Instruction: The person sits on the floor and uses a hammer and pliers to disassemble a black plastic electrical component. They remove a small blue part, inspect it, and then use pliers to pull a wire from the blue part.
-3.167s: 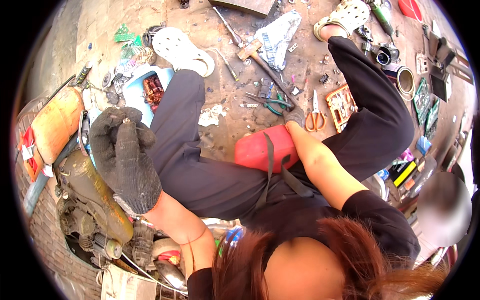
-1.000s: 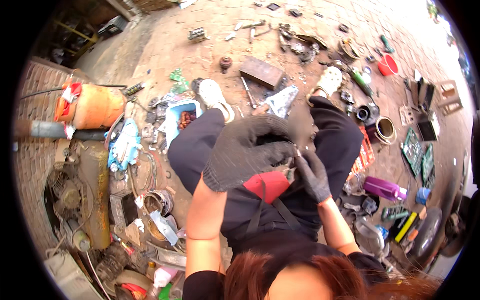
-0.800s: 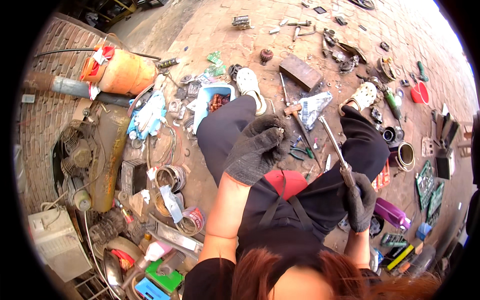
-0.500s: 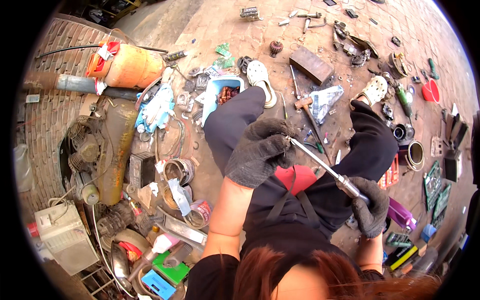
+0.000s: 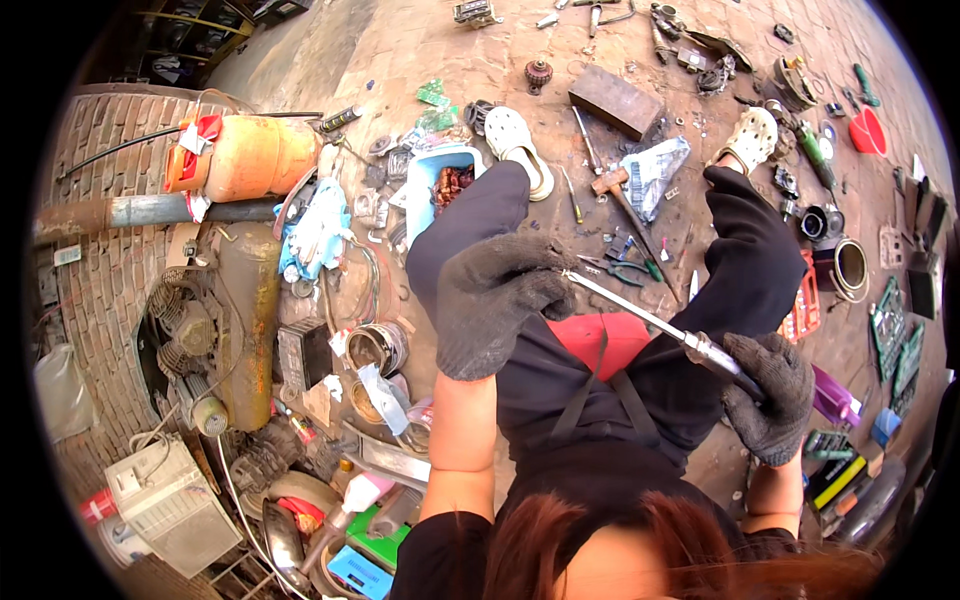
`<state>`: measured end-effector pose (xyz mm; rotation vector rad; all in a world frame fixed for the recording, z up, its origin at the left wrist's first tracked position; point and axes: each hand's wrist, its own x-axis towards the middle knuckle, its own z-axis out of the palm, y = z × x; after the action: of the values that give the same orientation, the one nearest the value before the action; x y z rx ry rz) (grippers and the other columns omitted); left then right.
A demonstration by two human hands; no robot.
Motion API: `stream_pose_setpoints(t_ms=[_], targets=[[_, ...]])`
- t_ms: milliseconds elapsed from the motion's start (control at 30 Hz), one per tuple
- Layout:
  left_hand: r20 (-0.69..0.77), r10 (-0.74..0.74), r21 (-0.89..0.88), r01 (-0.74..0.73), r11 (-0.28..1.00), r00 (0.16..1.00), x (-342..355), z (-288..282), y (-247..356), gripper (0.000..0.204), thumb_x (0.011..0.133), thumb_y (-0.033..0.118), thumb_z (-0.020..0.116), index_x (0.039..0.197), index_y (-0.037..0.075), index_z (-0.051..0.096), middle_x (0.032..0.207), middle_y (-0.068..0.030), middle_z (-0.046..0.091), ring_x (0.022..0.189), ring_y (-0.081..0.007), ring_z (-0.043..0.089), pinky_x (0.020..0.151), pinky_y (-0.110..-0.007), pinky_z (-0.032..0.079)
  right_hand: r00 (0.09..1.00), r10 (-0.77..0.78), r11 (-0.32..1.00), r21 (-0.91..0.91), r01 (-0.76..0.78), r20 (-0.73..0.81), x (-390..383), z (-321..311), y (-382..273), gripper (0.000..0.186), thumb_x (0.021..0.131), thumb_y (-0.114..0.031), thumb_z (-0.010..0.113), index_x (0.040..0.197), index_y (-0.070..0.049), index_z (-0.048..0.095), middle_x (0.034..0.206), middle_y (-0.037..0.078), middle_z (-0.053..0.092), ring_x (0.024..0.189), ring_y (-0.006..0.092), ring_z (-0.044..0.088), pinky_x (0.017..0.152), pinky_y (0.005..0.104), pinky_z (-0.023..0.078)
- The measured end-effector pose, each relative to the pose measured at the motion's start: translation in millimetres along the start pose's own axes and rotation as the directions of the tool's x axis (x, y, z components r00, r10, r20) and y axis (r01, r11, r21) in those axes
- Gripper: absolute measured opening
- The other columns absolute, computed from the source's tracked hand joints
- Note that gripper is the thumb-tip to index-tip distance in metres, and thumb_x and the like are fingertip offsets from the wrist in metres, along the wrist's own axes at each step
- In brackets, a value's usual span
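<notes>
Across my lap lies a long slim metal rod tool (image 5: 645, 317) with a thicker silver collar and a dark handle end, like a long screwdriver. My gloved left hand (image 5: 500, 305) pinches its thin tip between thumb and fingers. My gloved right hand (image 5: 768, 395) is closed around the thick handle end, lower and to the right. Both gloves are dark grey knit. Whether a small part sits at the tip, in the left fingers, I cannot make out. Pliers (image 5: 620, 270) lie on the ground just beyond the rod.
A hammer (image 5: 632, 212), a metal block (image 5: 616, 102) and a clear plastic bag (image 5: 655, 172) lie between my feet. A blue basin (image 5: 421, 195) with copper-coloured coils stands by my left knee. An orange gas cylinder (image 5: 255, 157) is at left, a red bucket (image 5: 867, 132) at right.
The view has shifted slightly. My right hand with the handle end sits a little farther right and lower; my left hand still pinches the tip. The pliers show more clearly.
</notes>
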<state>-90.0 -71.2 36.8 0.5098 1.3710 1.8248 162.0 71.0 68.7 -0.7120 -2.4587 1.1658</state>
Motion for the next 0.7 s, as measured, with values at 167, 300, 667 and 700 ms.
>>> stream_pose_setpoints(t_ms=[167, 300, 667, 700], targets=[[0.041, -0.039, -0.099, 0.043, 0.994, 0.998, 0, 0, 4, 0.02, 0.071, -0.007, 0.071, 0.089, -0.006, 0.063, 0.079, -0.0137, 0.065, 0.062, -0.0193, 0.063, 0.054, -0.028, 0.052, 1.0, 0.02, 1.0, -0.012, -0.02, -0.002, 4, -1, 5, 0.039, 0.08, -0.032, 0.057, 0.1, 0.0, 0.065, 0.083, 0.014, 0.064, 0.075, 0.0282, 0.059, 0.071, 0.0359, 0.045], [0.066, -0.055, -0.04, 0.058, 0.998, 0.996, 0, 3, 5, 0.02, 0.07, -0.01, 0.069, 0.088, -0.006, 0.063, 0.079, -0.0143, 0.065, 0.062, -0.0209, 0.064, 0.055, -0.028, 0.052, 0.882, 0.4, 0.807, 0.362, -0.467, 0.248, 4, 3, 19, 0.029, 0.081, -0.024, 0.056, 0.091, 0.002, 0.063, 0.078, 0.015, 0.058, 0.072, 0.027, 0.056, 0.068, 0.0337, 0.042], [0.044, -0.045, -0.013, 0.045, 0.999, 0.998, -1, 10, 8, 0.021, 0.066, -0.013, 0.069, 0.085, -0.007, 0.062, 0.078, -0.0126, 0.064, 0.065, -0.0182, 0.064, 0.057, -0.027, 0.052, 0.988, 0.084, 0.94, 0.319, -0.121, 0.128, 12, 9, 31, 0.031, 0.07, -0.026, 0.072, 0.081, -0.002, 0.057, 0.077, 0.011, 0.052, 0.072, 0.0269, 0.052, 0.066, 0.0343, 0.042], [0.036, -0.048, 0.029, 0.047, 0.998, 0.998, -2, 11, 9, 0.022, 0.065, -0.013, 0.07, 0.085, -0.007, 0.062, 0.077, -0.0124, 0.064, 0.065, -0.0177, 0.064, 0.057, -0.026, 0.052, 0.989, 0.064, 0.945, 0.309, -0.104, 0.135, 12, 9, 33, 0.033, 0.069, -0.027, 0.073, 0.082, -0.002, 0.057, 0.078, 0.011, 0.052, 0.073, 0.0273, 0.052, 0.066, 0.0348, 0.042]])
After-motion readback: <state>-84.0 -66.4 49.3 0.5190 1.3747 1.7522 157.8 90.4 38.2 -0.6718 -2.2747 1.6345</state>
